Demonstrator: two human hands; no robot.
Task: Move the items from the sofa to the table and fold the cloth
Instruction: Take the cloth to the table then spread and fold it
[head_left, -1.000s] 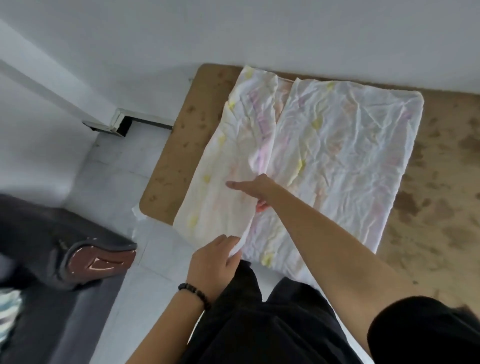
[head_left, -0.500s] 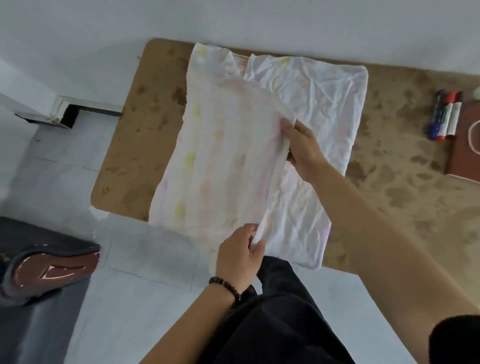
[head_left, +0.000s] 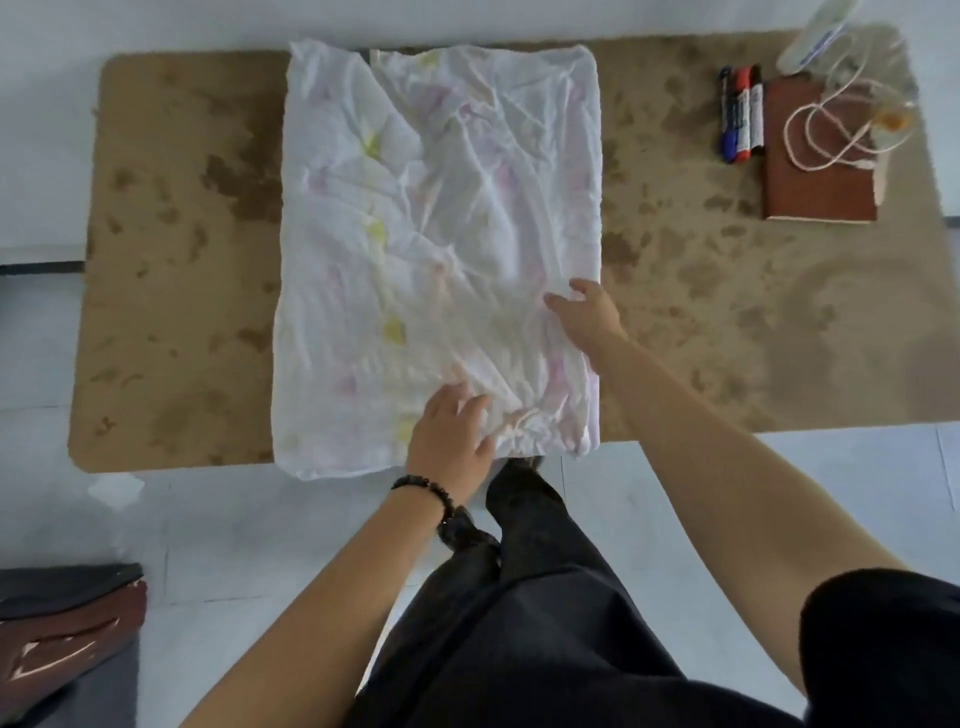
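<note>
You are pressing the crumpled white cloth with faint pink and yellow marks (head_left: 441, 249) flat on the mottled brown table (head_left: 176, 260), left hand (head_left: 451, 439) and right hand (head_left: 589, 312) both lying on it with fingers spread, gripping nothing; be sweeping outward, squaring the edges.

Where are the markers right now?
In the head view the markers lie at the table's far right, just left of the brown notebook.
</note>
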